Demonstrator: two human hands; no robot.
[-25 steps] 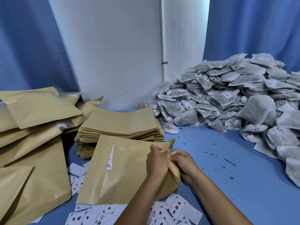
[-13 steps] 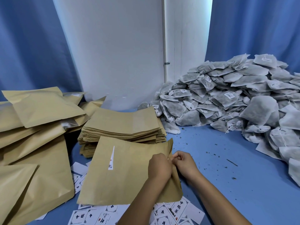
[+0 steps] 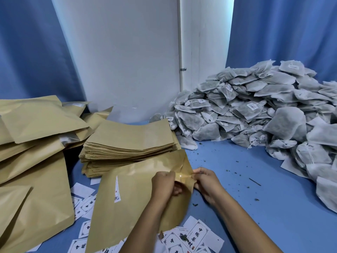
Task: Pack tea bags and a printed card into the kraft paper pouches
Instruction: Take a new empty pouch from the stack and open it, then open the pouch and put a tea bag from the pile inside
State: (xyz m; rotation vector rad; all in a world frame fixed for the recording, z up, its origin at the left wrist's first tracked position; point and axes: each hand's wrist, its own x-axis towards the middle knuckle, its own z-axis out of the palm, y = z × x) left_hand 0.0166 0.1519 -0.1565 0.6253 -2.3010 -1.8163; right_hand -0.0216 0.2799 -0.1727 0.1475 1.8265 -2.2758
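Both hands' grip [image 3: 165, 183] [image 3: 207, 181] pinches kraft pouch [image 3: 131, 198] mouth edge.

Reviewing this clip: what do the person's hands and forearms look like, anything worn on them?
Both are bare. The left hand and right hand show no gloves, rings, watch or wristbands. Both forearms are uncovered all the way to the bottom edge of the frame, so no sleeves are in view. No markings are visible.

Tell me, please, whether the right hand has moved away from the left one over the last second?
Yes. The right hand has drawn slightly rightward from the left hand, pulling the pouch mouth open; the pouch stack is fixed.
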